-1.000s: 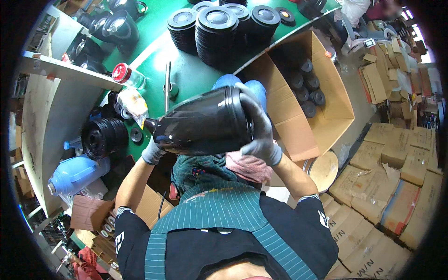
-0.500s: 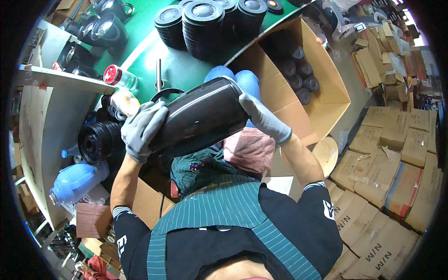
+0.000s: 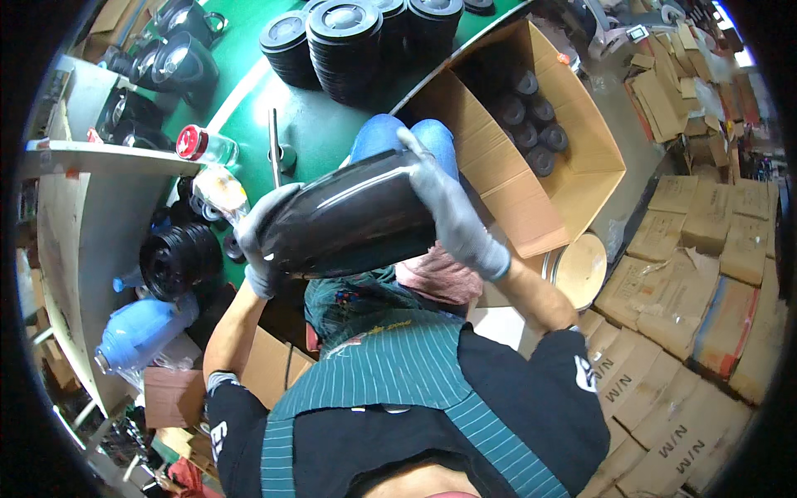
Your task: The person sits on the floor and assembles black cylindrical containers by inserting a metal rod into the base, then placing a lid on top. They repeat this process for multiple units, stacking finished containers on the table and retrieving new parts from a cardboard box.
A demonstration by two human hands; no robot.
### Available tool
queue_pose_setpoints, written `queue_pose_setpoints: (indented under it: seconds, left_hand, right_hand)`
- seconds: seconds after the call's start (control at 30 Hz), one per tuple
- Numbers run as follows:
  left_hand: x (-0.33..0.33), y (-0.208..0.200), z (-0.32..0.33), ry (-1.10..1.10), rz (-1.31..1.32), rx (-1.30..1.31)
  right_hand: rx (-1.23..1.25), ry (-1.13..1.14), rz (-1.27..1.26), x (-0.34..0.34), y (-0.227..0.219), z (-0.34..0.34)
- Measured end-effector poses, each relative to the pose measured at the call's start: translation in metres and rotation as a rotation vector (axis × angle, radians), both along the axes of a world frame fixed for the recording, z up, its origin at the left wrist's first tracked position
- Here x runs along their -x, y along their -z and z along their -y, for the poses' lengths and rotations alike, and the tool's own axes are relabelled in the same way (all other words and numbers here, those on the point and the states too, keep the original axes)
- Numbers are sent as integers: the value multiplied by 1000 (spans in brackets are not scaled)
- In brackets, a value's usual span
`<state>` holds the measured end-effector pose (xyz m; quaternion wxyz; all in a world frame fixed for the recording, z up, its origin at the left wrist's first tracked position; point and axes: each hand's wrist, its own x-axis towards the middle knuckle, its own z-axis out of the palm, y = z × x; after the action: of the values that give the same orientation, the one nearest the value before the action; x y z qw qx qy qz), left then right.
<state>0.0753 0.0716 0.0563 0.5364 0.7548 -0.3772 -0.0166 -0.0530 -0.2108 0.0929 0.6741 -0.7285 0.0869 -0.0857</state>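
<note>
Both of my gloved hands hold a glossy black cylindrical vessel (image 3: 349, 217) on its side above my lap. My left hand (image 3: 264, 239) is closed around its left end, the fingertips partly hidden. At the other end my right hand (image 3: 452, 209) presses along the side, fingers stretched toward the upper edge. The vessel tilts, its right end higher and farther from me. Behind it, on the green table (image 3: 241, 124), stand a metal rod (image 3: 275, 145) and a clear jar with a red lid (image 3: 207, 145).
Stacks of black round lids (image 3: 344, 54) stand on the table's far side, with dark jugs (image 3: 184, 66) at far left. To the right an open cardboard box (image 3: 573, 195) holds several dark cylinders. A blue bottle-shaped container (image 3: 137, 332) sits at left; stacked cartons (image 3: 656, 307) fill the right.
The vessel has turned a little in my hands, and the dark ring at its left end no longer shows. My left hand has shifted right, my right hand left and lower along the side.
</note>
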Motion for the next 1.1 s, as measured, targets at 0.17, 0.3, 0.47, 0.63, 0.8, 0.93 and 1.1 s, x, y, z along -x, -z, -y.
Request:
queue_pose_setpoints:
  seconds: [0.17,0.3,0.47,0.63,0.8,0.93,1.1]
  left_hand:
    - [9,115,-49,218,-947,94]
    - [5,74,-8,614,-1304,88]
    - [20,79,4,672,-1583,345]
    - [4,53,-14,590,-1300,36]
    - [6,118,-51,268,-1399,239]
    - [4,-7,6,-47,47,-83]
    - [-3,-68,18,454,806,-327]
  right_hand:
    - [428,-219,400,8,-17,7]
    - [560,-327,597,7,-25,7]
    - [648,-472,698,5,-40,1]
    - [613,-398,698,6,-5,11]
    - [534,-339,616,2,8,14]
    - [-343,-139,98,9,22,-2]
    - [-773,-136,-669,10,41,12]
